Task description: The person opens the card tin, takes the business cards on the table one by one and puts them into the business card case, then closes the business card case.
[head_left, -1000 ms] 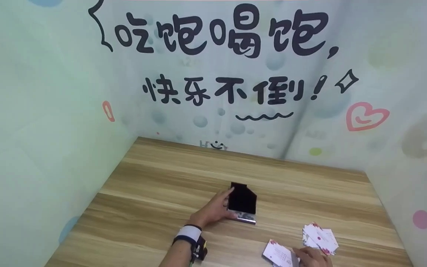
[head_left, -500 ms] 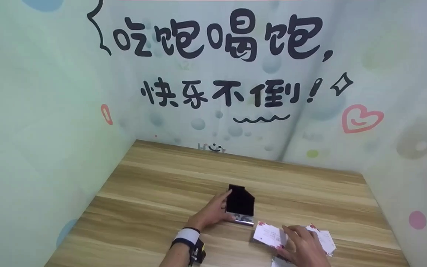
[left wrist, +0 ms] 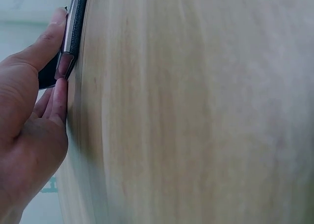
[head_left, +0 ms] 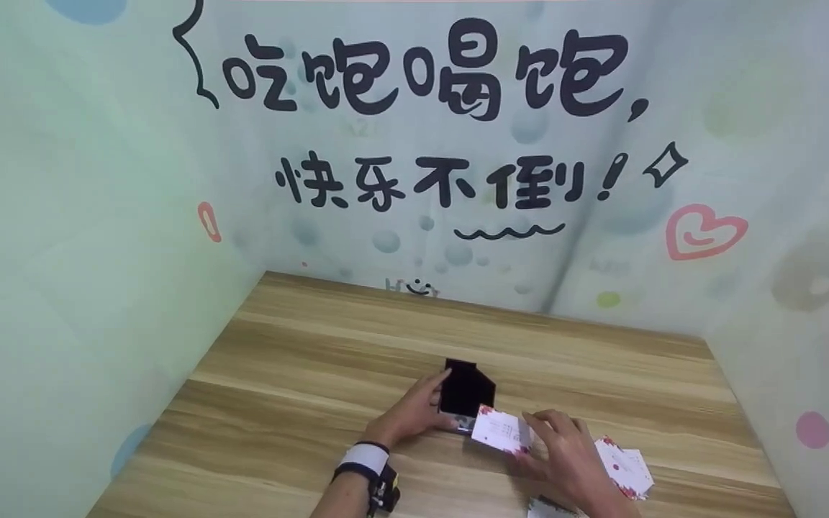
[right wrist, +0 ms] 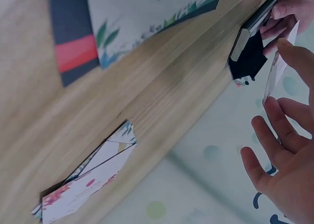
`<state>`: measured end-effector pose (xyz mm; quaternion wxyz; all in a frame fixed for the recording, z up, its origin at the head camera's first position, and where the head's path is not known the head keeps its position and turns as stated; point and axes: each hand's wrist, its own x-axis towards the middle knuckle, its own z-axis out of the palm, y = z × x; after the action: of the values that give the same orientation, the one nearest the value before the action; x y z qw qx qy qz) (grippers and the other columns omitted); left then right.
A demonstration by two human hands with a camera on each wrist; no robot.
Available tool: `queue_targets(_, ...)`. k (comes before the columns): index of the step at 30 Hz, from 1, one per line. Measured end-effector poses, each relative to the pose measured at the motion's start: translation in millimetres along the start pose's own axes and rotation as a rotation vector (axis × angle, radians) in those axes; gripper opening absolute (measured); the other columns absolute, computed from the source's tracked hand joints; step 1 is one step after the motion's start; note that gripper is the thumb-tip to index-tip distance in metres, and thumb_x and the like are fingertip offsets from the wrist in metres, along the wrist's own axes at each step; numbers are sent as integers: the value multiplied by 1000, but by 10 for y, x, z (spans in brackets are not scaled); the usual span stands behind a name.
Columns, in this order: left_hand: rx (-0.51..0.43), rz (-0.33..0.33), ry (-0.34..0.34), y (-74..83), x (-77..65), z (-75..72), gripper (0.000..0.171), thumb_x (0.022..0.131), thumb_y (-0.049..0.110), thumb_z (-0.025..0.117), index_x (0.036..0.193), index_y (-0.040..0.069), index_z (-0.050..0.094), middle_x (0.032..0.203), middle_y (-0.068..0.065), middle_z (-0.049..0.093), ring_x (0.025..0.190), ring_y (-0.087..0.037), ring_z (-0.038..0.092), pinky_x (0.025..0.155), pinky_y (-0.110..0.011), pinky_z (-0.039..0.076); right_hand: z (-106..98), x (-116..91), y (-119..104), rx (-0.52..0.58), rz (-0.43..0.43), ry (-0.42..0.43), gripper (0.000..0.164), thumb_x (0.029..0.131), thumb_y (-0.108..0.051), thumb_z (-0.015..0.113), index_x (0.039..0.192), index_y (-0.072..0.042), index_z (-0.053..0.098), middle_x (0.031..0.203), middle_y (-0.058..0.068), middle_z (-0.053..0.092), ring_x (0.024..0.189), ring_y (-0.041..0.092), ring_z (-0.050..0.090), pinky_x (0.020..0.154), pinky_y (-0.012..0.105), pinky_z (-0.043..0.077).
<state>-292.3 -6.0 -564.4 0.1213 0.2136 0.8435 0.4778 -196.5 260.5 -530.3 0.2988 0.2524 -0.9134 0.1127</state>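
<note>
In the head view a black business card case (head_left: 468, 388) with its lid raised stands on the table. My left hand (head_left: 414, 414) grips its left side, and the left wrist view has the thumb and fingers at the edges of the case (left wrist: 73, 32). Between the thumb and fingertips of my right hand (head_left: 565, 453) is a white business card (head_left: 499, 430) with red flowers at its corners. It overlaps the case's front right edge in the head view. Edge-on, the same card (right wrist: 275, 74) shows in the right wrist view, tilted, with the other fingers spread.
A fanned pile of business cards (head_left: 624, 467) lies on the wooden table (head_left: 299, 360), right of the right hand. More cards (head_left: 550, 508) lie at the bottom edge of the head view, partly cut off. Printed cloth walls (head_left: 400, 244) rise behind the table and at both sides.
My right hand has lifted the flowered card from the near cards and carried it up and left to the card case. The left hand keeps its grip on the case.
</note>
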Motion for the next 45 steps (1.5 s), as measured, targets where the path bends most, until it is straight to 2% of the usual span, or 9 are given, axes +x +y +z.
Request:
queue_targets(2, -5, 3, 6, -2, -6, 0, 92, 71, 28, 77, 146, 18, 24, 149, -16, 23, 135, -32, 29, 112, -47, 26, 45, 34, 18, -3, -21, 15, 57, 58, -35, 83, 106, -10, 67, 96, 5, 63, 91, 23, 59, 76, 44, 48)
queue_targets(8, -65, 10, 9, 7, 5, 11, 94, 70, 22, 78, 146, 14, 23, 146, -16, 29, 124, -27, 46, 107, -41, 36, 174, 162, 56, 46, -72, 57, 52, 56, -30, 85, 103, -13, 68, 94, 6, 62, 87, 23, 60, 74, 47, 47)
queue_targets(12, -73, 23, 2, 7, 13, 25, 94, 71, 21, 78, 146, 12, 22, 144, -15, 32, 123, -25, 48, 106, -38, 37, 259, 264, 53, 89, -74, 71, 43, 57, -25, 85, 96, -13, 70, 94, 7, 61, 84, 23, 60, 72, 44, 44)
queue_targets(19, -112, 15, -11, -19, -32, 18, 95, 71, 21, 77, 146, 12, 20, 149, -18, 25, 125, -27, 47, 105, -36, 39, 429, 404, 13, 90, -70, 23, 36, 61, -22, 83, 93, -14, 70, 93, 8, 62, 82, 22, 60, 72, 41, 47)
queue_targets(26, -133, 23, -10, -22, -12, 26, 96, 71, 19, 77, 146, 10, 19, 148, -22, 21, 125, -31, 46, 103, -36, 41, 530, 517, 13, 102, -76, -27, 35, 63, -20, 82, 95, -13, 70, 97, 9, 63, 82, 23, 61, 77, 44, 48)
queue_targets(33, -96, 1, -7, 20, 10, 11, 96, 70, 20, 77, 146, 12, 19, 150, -20, 19, 125, -29, 47, 106, -37, 38, 587, 577, 34, 93, -47, -72, 31, 66, -17, 80, 94, -12, 70, 97, 10, 62, 83, 24, 62, 75, 45, 49)
queue_targets(40, -12, -20, -15, 73, 13, 1, 95, 71, 21, 77, 147, 13, 19, 150, -17, 21, 131, -29, 36, 112, -42, 27, 647, 583, 26, 108, -13, -117, 28, 66, -14, 79, 93, -13, 71, 97, 11, 60, 81, 26, 62, 74, 46, 47)
queue_targets(45, -1, -1, -5, 57, 5, -11, 96, 70, 20, 78, 146, 11, 20, 149, -18, 24, 131, -29, 37, 112, -42, 28, 668, 612, -11, 106, 43, -186, 29, 68, -14, 78, 96, -11, 70, 97, 11, 59, 87, 29, 59, 74, 46, 46)
